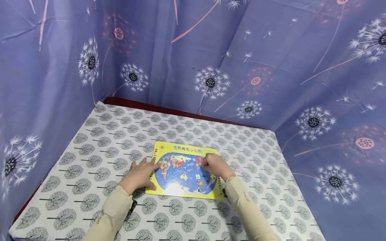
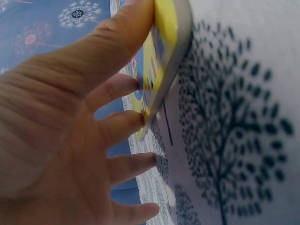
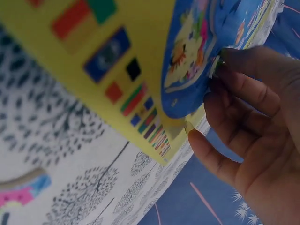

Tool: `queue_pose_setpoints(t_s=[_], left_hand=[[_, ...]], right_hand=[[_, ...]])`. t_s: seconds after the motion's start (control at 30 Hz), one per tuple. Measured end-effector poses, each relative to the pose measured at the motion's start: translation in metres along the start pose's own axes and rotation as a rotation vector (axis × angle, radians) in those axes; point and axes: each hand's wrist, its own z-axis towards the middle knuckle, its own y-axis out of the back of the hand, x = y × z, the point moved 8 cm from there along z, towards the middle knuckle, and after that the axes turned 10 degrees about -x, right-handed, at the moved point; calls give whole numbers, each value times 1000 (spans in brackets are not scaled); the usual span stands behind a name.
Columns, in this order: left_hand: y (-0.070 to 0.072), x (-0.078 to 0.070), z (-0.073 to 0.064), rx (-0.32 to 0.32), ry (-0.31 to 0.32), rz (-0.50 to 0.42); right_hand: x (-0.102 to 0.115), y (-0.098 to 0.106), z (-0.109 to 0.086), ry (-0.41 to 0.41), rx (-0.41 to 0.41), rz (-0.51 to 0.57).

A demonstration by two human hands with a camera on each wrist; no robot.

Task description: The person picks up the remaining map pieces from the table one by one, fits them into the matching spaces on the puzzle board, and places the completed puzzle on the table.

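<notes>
A yellow-bordered world map puzzle board (image 1: 181, 193) lies on the patterned cloth, its oval blue map facing up. My left hand (image 1: 139, 176) rests on the board's left edge with fingers spread. In the left wrist view the thumb presses on the yellow border (image 2: 166, 21), and some fingertips reach past the edge onto the cloth. Over the map's upper right, my right hand (image 1: 217, 165) has its fingers curled. A small puzzle piece (image 3: 215, 65) is pinched between thumb and index finger in the right wrist view, mostly hidden by the fingertips.
Right of the board lies a loose pink and blue puzzle piece (image 1: 239, 170) on the tree-print tablecloth (image 1: 187, 222). A dark red table edge (image 1: 156, 107) shows at the back. Purple dandelion-print curtains (image 1: 169, 67) surround the table behind and at both sides.
</notes>
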Motion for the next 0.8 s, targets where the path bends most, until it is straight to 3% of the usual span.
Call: queue_pose_setpoints(t_s=[0.33, 0.63, 0.8], left_hand=[[-6, -4, 8, -1, -15, -3], [-13, 0, 7, -2, -28, -6], [-9, 3, 5, -21, -48, -9]], right_hand=[[4, 7, -11, 98, -11, -53], [-10, 11, -30, 39, -24, -70], [-32, 21, -39, -57, -69, -77]])
